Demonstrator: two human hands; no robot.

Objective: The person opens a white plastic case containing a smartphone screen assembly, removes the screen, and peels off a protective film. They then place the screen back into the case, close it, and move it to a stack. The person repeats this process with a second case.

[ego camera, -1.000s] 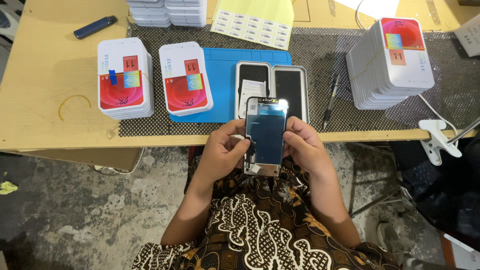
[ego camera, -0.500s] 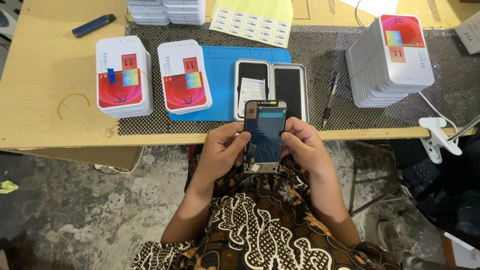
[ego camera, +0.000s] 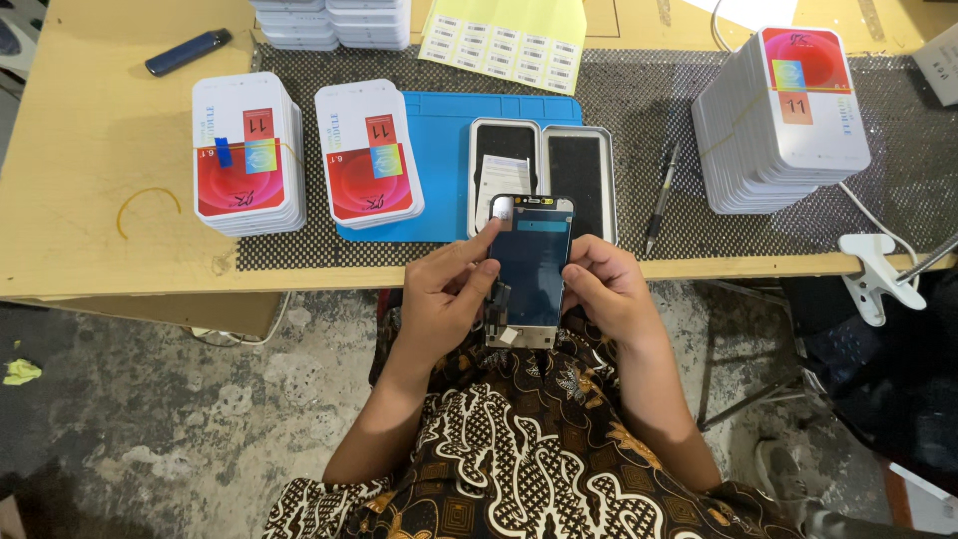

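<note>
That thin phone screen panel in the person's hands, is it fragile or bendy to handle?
Probably stiff but fragile: the screen panel looks like a thin flat sheet, held at its edges by the left hand and right hand. Its glossy face likely makes it slippery. It looks light, since fingertips alone support it.

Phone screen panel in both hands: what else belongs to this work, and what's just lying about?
In hand:
phone screen panel
left hand
right hand
open case
blue mat

Lying about:
pen
label sheet
blue lighter
rubber band
</note>
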